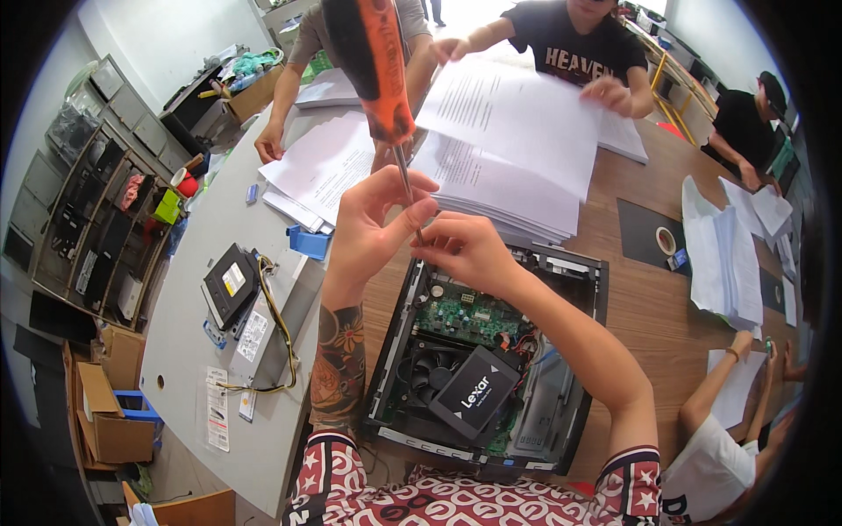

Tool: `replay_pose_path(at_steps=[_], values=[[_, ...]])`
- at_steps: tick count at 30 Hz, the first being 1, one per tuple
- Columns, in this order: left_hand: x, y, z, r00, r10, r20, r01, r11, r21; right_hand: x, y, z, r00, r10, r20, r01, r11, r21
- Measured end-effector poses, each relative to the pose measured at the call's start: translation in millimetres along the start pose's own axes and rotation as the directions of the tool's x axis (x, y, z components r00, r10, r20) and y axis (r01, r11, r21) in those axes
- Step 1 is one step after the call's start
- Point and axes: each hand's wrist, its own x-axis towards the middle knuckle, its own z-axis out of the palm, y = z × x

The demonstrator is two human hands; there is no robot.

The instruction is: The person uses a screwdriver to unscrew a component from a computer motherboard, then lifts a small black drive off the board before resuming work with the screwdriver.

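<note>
An orange-and-black screwdriver [379, 74] stands upright, handle up, above an open desktop computer case [600, 351]. My left hand [368, 228] is closed round its metal shaft, thumb and forefinger meeting there. At the lower end, my right hand [465, 250] pinches the tip; whether a small screw is there too is hidden by the fingers. Below them, the case holds a green circuit board [456, 316], a black fan [430, 373] and red and black cables. A black solid-state drive [474, 392] lies tilted on top of these parts.
Left of the case lie a metal power supply [272, 329] with yellow cables, a black optical drive [232, 279] and a blue plastic part [309, 243]. Paper stacks [500, 188] stand beyond the case, handled by people opposite. Tape [666, 240] and more papers [724, 254] are at right.
</note>
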Motion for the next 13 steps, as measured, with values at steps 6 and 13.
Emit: replay_pose_path(at_steps=[6,13], values=[[0.5,-0.2,1.8,0.999,-0.02,-0.026,0.02,1.0,-0.015,-1.2,-0.8,1.8,0.998,0.063,0.01,-0.063,0.998,0.028],[1.3,-4.2,-0.1,0.998,-0.057,-0.039,0.056,0.998,-0.042,-2.0,-1.8,-0.7,0.999,0.025,0.024,-0.027,0.999,0.047]])
